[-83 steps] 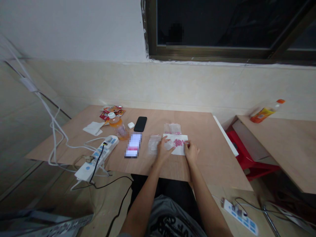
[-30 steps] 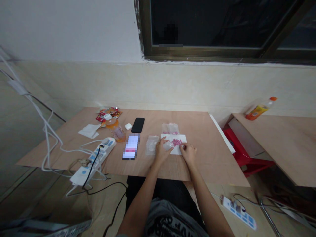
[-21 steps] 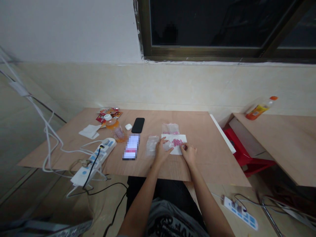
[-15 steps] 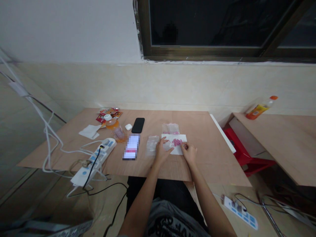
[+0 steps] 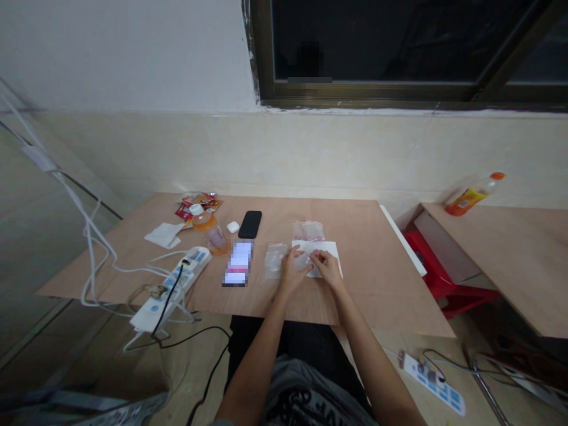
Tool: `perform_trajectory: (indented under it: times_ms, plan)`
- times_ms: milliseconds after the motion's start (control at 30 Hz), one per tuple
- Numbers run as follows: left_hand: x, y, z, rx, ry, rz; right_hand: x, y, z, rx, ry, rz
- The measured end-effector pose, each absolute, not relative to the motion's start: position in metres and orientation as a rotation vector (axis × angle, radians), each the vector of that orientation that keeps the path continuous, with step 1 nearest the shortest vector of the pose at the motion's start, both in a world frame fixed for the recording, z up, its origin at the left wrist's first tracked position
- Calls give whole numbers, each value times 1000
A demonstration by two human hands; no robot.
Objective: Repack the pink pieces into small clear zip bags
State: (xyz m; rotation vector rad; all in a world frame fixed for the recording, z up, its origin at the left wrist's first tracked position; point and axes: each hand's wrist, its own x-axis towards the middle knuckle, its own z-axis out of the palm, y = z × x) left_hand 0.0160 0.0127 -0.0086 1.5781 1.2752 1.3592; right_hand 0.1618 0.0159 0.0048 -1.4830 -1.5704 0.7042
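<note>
A plywood table (image 5: 355, 290) stood against a cream-tiled wall beneath a dark window. Both forearms reached in from the table's near edge, palms down. The left hand (image 5: 291, 271) and right hand (image 5: 327, 266) closed narrowly on a small clear plastic bag (image 5: 303, 259) between them. That bag lay on a white sheet (image 5: 332, 253), with the right hand over the sheet. A second clear bag (image 5: 276, 260) lay just left of the sheet, and a third clear bag (image 5: 308, 231) touched its far edge. Farther left of the sheet lay one pixelated item (image 5: 237, 263), one black phone (image 5: 250, 224), one white earbud case (image 5: 233, 227), one white-capped bottle (image 5: 206, 228), one tissue (image 5: 164, 235) and one white power strip (image 5: 171, 284). Right of the sheet, past the table's edge, stood one red stool (image 5: 444, 272).
</note>
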Motion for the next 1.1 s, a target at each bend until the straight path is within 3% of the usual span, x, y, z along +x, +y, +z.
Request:
perform_trajectory:
  times_ms: [167,533,1100]
  plan:
    - [16,11,-4,1554,1269,1357,172,15,8,-1479,-1573,706]
    - [17,12,-5,1550,1294,1352,198,7,-3,-1954,-1440,210]
    - [17,11,-4,1532,1290,1359,194,8,-2,-2028,-1484,155]
